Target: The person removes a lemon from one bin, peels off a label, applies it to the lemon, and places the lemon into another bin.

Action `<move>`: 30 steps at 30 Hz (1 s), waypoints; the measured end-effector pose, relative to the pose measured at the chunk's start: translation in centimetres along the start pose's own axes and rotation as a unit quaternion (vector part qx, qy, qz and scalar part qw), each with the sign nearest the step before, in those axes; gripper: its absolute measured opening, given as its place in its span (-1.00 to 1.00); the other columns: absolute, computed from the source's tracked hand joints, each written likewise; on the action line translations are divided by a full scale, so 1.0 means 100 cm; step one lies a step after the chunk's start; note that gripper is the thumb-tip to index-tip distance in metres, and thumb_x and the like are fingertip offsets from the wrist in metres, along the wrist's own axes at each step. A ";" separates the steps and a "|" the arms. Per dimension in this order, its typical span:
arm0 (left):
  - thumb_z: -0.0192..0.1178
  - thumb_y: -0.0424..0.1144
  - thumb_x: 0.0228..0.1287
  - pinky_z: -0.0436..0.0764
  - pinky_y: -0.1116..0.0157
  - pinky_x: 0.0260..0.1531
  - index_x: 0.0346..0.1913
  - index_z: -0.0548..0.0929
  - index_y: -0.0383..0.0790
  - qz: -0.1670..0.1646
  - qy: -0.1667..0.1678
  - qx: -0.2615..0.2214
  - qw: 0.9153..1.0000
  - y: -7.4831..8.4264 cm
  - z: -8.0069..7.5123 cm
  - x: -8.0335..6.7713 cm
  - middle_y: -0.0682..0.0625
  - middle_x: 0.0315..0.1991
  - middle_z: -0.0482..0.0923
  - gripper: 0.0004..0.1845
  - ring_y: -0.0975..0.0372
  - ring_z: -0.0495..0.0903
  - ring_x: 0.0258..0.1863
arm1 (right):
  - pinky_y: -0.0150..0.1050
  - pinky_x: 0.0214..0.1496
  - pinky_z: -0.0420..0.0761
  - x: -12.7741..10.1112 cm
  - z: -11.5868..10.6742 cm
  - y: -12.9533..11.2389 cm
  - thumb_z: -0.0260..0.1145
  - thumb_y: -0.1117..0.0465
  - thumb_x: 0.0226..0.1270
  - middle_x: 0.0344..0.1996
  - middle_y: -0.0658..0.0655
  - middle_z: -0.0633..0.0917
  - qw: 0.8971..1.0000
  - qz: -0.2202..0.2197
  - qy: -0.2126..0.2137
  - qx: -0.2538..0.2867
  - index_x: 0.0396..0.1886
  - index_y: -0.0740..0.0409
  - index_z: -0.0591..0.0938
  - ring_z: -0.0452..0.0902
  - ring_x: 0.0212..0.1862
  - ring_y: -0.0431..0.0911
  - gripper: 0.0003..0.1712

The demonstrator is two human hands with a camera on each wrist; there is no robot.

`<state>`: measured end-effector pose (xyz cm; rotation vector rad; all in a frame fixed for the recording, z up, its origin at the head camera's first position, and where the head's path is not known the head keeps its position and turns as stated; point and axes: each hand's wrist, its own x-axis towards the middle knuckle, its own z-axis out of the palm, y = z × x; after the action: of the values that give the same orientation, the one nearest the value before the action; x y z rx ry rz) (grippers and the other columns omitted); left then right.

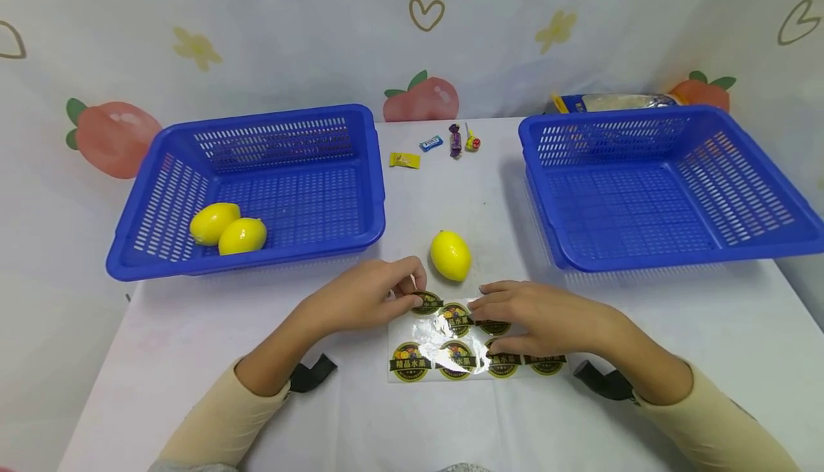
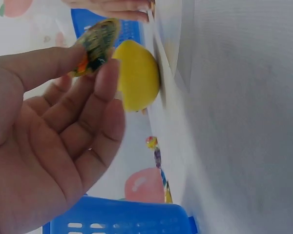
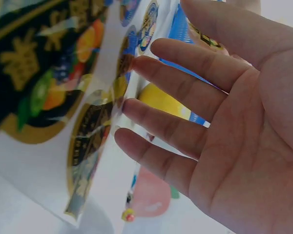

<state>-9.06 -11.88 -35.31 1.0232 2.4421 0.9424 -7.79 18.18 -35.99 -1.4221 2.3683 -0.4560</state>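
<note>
Gold-and-black sticker [image 1: 428, 303] pinched between thumb and finger, your left hand [image 1: 368, 298] appears to be at the peeling step, your right [image 1: 539, 317] spreading extended fingers over the clear sheet [image 1: 422, 331]. One lemon [image 1: 450, 256] lies just beyond. Next move likely calls for a light, crease-free hold. Printed labels [image 1: 455, 362] read "精品水果"; the backdrop [image 1: 309, 50] says "happy."

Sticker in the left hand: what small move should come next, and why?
Probably bring the sticker to the nearby lemon and press it on: the left hand pinches it free of the sticker sheet, and that lemon lies on the table just beyond, with no sticker visible on it.
</note>
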 end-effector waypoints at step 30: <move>0.26 -0.41 0.32 0.63 0.31 -0.28 -0.03 0.56 -0.22 -0.033 0.155 -0.157 0.975 0.003 0.012 0.030 0.03 -0.30 0.66 -0.79 0.25 0.61 -0.36 | -0.12 -0.16 0.63 0.037 -0.020 0.019 0.50 0.27 0.19 0.15 0.32 0.57 0.968 0.171 0.123 0.140 0.46 0.21 0.34 0.63 -0.18 -0.04 -0.15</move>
<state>-10.30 -9.01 -36.09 0.7262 2.4335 1.5038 -11.77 15.98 -35.46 -0.8528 2.5452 -0.8701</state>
